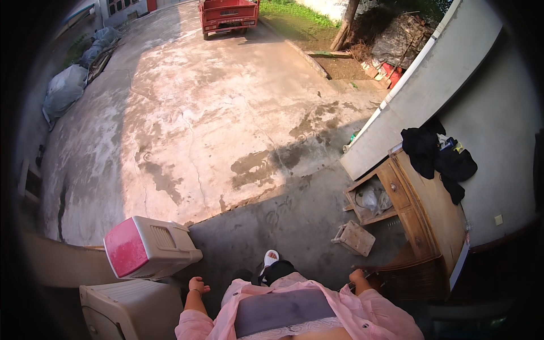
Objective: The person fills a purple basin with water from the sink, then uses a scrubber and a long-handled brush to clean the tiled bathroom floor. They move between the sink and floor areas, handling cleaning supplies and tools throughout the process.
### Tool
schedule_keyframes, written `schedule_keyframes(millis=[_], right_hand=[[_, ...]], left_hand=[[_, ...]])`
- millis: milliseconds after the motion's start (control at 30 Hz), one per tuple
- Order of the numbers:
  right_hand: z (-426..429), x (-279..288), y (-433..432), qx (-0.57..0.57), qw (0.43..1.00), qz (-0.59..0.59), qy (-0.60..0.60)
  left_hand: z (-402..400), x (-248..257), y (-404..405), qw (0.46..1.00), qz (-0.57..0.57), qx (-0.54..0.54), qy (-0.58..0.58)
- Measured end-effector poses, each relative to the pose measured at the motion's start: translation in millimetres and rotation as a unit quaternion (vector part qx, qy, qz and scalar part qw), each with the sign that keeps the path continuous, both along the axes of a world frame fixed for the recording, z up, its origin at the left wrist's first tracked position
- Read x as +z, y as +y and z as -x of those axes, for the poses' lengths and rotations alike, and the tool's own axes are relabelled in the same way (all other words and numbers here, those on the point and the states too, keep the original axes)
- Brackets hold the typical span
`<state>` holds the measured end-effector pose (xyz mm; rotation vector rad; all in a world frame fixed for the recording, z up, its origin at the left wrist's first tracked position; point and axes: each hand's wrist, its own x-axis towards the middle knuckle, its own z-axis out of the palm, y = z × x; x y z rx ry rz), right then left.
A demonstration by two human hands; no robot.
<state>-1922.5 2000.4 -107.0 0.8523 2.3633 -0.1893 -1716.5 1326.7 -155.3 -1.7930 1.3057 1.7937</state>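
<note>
My left hand [198, 285] hangs at my side with loosely bent fingers and nothing in it. Nearest to it is a beige plastic-cased box [165, 250] with a pinkish-red face and a slatted vent. Below that box stands a larger beige casing [136, 308]. On the other side, my right hand [358, 276] is by the end of a dark brown wooden piece [408, 278]; whether it touches or grips this is unclear. One white slipper [270, 258] shows on my foot, over the grey concrete floor [242, 229].
A small wooden stool [354, 239] is ahead to the right, beside a wooden desk [440, 212] with drawers. Black cloth items [425, 148] lie on the desktop. A red cargo vehicle [229, 17] stands far across the yard. Filled sacks [66, 91] line the left wall.
</note>
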Motion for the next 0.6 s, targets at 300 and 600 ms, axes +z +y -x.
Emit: schedule_keyframes(millis=[300,600], right_hand=[[405.3,96.7,-210.2,0.308,0.897,0.160,0.274],[471.2,62.1,-257.4,0.284,0.929,0.191,0.144]], left_hand=[[69.3,-26.6,-0.3,0.987,0.099,-0.108,-0.065],[360.9,-17.7,-116.0,0.961,0.166,-0.223,-0.010]])
